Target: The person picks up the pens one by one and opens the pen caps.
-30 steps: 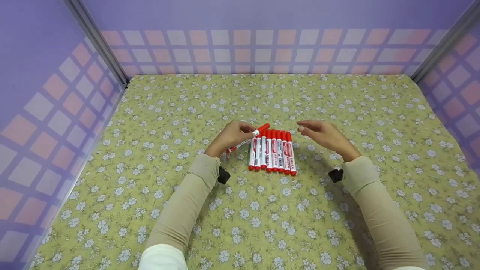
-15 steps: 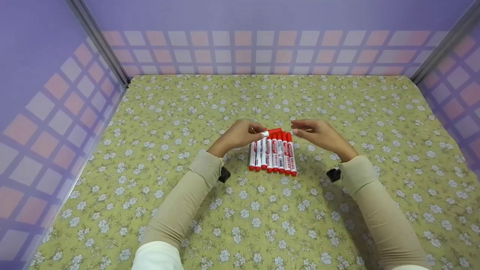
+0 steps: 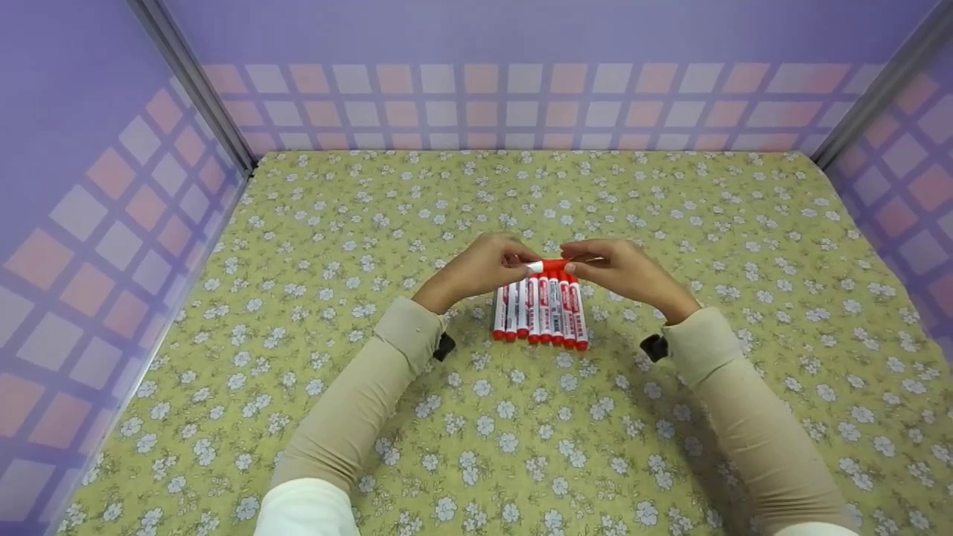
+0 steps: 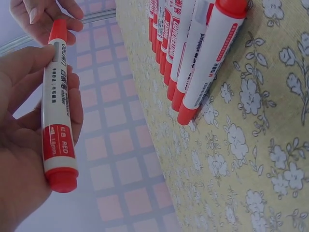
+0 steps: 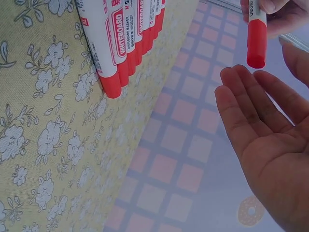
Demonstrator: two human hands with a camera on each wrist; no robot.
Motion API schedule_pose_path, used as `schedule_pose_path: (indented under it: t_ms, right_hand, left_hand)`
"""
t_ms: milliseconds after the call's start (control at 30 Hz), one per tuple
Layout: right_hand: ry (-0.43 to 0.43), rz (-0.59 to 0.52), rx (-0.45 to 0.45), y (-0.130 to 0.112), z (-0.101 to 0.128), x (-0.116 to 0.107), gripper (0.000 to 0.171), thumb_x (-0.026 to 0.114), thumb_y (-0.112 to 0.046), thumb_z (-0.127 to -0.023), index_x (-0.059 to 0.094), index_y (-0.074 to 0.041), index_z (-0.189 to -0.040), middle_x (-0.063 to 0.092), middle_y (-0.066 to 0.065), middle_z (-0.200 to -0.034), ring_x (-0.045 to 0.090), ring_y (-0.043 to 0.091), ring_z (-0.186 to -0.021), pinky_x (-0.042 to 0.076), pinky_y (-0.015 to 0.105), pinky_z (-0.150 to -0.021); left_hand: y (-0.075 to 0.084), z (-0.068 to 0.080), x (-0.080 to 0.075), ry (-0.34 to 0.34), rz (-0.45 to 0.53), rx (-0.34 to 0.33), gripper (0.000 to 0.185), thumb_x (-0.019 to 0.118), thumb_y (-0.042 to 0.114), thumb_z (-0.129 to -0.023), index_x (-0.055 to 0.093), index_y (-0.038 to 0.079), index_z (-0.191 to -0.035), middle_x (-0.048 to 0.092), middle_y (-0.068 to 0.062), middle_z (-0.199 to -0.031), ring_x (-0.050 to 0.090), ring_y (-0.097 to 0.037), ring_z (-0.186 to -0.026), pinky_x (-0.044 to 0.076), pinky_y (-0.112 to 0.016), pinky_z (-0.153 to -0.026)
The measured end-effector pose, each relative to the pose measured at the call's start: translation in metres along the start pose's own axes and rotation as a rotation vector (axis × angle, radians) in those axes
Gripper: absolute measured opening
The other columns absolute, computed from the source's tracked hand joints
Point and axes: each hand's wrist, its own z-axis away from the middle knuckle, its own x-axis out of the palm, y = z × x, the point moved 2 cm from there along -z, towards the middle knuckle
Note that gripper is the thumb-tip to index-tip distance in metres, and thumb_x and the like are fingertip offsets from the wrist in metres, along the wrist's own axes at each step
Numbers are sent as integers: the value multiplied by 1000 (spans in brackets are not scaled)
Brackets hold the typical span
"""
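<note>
My left hand (image 3: 476, 269) pinches a red whiteboard marker (image 4: 60, 106) between thumb and fingers, its white barrel lying along the palm. The marker's red cap (image 5: 257, 43) points toward my right hand (image 3: 624, 272). In the right wrist view, that hand's fingers lie relaxed just beside the cap's end, with nothing gripped; whether a fingertip touches it cannot be told. Below both hands, several more red-and-white markers (image 3: 545, 313) lie side by side in a row on the cloth, their upper ends partly hidden by the held marker.
A yellow-green flowered cloth (image 3: 461, 417) covers the table. Purple panels (image 3: 521, 37) with pink and white squares stand behind it and at both sides, joined by grey metal posts (image 3: 197, 85) at the corners.
The marker in my left hand has moved right and swung from slanting to nearly level. My right hand has moved left, close to its cap. The row of markers stays put.
</note>
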Motion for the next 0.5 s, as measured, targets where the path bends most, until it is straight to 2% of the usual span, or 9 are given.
schedule_pose_path:
  t_ms: [167,367,500]
  right_hand:
    - [-13,-1,-28,-4,-2,3,52,58,-32,-96,51,-3,-138,58,18,-132,59,29,-117,49,42,-98]
    - [-9,67,-87,-7,-4,7,43,59,-26,-96,57,-1,-132,63,17,-125,65,27,-107,53,40,-90]
    - [-13,96,-89,-8,-5,9,38,59,-26,-96,62,-6,-128,66,14,-121,67,23,-101,55,38,-86]
  left_hand:
    - [6,1,1,-25,-28,27,26,60,20,-96,69,10,-118,64,-6,-110,56,-17,-88,49,-29,-76]
    - [13,0,3,-19,-81,74,26,58,17,-96,69,9,-119,66,-7,-117,61,-18,-105,51,-28,-89]
    - [15,1,5,-16,-103,80,26,57,17,-97,68,9,-119,65,-7,-118,61,-18,-108,50,-28,-92]
